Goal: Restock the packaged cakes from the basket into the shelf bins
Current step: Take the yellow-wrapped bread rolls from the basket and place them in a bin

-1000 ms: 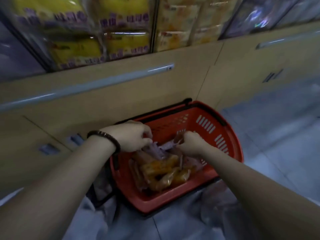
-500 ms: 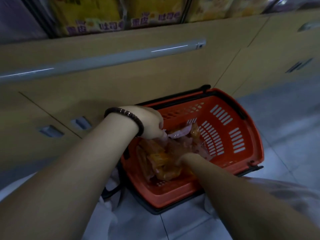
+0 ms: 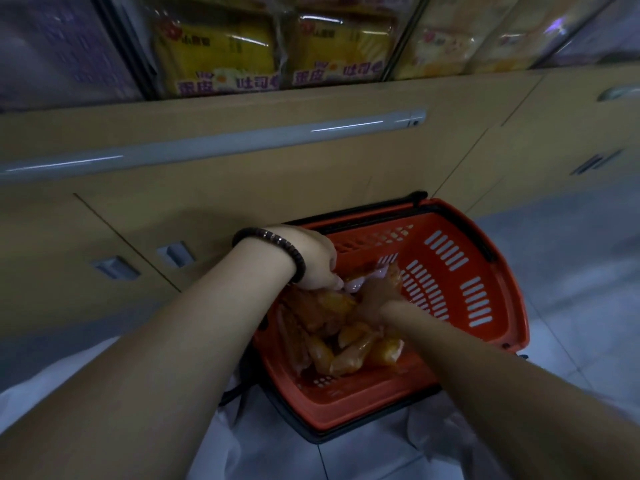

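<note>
Top of frame: shelf bins (image 3: 214, 46) w/ yellow packs; tan cabinet front (image 3: 242, 188) below. Centre-right, orange basket (image 3: 450, 271) on the floor (image 3: 571, 254), packaged cakes (image 3: 346, 348) heaped in its lower-left half, none out yet. Mid-frame, left hand (image 3: 311, 261) has fingers curled, pinching a pale wrapper (image 3: 356, 284) atop the heap. The right hand (image 3: 375, 299) has sunk deeper vs 1 s ago, when it sat up beside the left; fingers buried, can't tell its grip. Reads as gathering a handful, lift not begun. Bead bracelet (image 3: 277, 244) on the left wrist.

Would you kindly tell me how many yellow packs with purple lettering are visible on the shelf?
2: the left pack and the right pack, side by side above the basket; others may be hidden behind.
</note>
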The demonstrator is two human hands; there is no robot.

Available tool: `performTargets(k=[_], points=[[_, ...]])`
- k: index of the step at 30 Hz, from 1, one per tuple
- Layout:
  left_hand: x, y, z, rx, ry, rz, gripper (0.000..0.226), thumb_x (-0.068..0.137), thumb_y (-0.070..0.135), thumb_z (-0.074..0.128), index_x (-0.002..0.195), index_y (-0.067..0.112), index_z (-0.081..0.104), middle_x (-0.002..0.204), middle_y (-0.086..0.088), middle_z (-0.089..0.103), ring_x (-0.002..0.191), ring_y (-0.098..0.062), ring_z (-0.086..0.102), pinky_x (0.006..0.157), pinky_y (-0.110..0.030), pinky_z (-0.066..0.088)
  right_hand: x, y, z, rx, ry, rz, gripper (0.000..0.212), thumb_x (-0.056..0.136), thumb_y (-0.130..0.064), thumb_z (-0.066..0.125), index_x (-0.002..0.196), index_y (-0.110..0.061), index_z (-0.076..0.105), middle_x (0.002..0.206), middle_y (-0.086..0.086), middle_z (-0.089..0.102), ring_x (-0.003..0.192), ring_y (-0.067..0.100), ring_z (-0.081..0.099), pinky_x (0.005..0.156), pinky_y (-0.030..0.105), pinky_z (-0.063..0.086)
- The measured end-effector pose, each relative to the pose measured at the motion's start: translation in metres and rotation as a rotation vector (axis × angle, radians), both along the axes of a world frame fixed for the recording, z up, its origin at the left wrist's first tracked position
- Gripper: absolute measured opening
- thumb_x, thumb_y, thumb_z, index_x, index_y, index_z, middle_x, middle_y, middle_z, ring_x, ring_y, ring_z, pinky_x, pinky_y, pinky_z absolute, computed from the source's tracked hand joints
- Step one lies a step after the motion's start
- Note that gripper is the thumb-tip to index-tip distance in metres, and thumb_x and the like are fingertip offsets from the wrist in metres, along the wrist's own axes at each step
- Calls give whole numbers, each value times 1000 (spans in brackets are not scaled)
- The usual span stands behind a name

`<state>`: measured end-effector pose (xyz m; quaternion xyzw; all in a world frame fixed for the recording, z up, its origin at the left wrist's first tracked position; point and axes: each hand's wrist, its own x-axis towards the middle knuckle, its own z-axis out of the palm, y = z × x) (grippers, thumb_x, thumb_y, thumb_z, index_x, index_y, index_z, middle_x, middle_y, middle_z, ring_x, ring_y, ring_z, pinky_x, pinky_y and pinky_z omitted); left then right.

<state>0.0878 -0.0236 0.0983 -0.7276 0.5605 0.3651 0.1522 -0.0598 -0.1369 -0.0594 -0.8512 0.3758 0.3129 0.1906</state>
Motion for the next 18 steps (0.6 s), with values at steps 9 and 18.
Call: performTargets(k=[9, 18], points=[[-7, -1, 5, -250, 168, 157, 117, 68, 94, 59, 163, 30, 30, 163, -1, 39, 146, -25, 43, 115, -38, 42, 10, -9, 139, -203, -219, 170, 52, 71, -67, 77, 88, -18, 67, 86, 2, 67, 89, 22, 69, 70, 29, 49], [-26, -9, -5, -502, 864, 1169, 45, 83, 49, 84, 113, 18, 71, 113, -13, 77, 103, -32, 76, 84, -47, 65, -34, 4, 149, -345, -777, 34, 44, 68, -41, 84, 109, -27, 81, 114, 1, 49, 109, 20, 54, 94, 33, 55]])
